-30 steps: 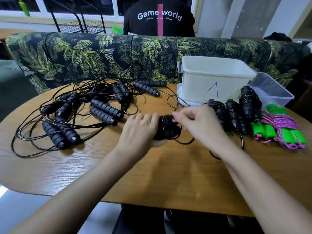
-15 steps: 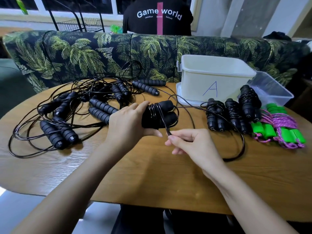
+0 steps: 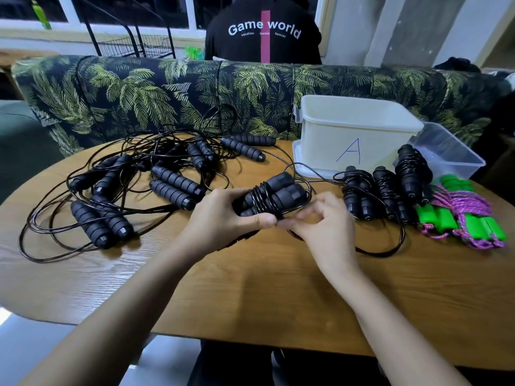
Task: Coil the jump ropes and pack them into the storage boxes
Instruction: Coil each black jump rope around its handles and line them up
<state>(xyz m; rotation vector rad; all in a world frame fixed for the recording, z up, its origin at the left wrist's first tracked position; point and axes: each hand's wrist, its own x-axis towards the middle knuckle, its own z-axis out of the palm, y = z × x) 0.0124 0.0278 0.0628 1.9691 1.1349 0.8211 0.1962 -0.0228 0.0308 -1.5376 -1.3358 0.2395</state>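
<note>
The pair of black handles (image 3: 278, 190) sits just above the middle of the counter (image 3: 250, 296). The left hand (image 3: 223, 215) grips it at its near end, fingers curled over and thumb underneath. Several turns of cord already cross the handles. The pair's long axis runs from that hand up and to the right, with the free ends pointing toward the white box (image 3: 359, 135) marked A.

The right hand (image 3: 320, 221) is just beside the bundle on its right, almost touching the left thumb. Its fingertips are blurred, but they appear to be pressed together, pinching the loose cord (image 3: 402, 236) where it leaves the last turn. From there the cord trails right in a wide loop on the counter, passing in front of the three coiled black ropes (image 3: 386, 188).

The next wrap will probably be the right hand's job, since it is nearer the slack. It would carry the cord across the handles' long axis while the left hand keeps the pair steady (the loop could snag the finished coils as it shortens).

Further right are the green-handled ropes (image 3: 443, 221) and a clear box (image 3: 448, 157). A tangle of uncoiled ropes (image 3: 175, 181) lies well to the left. Neither box shows any rope inside from this angle.
</note>
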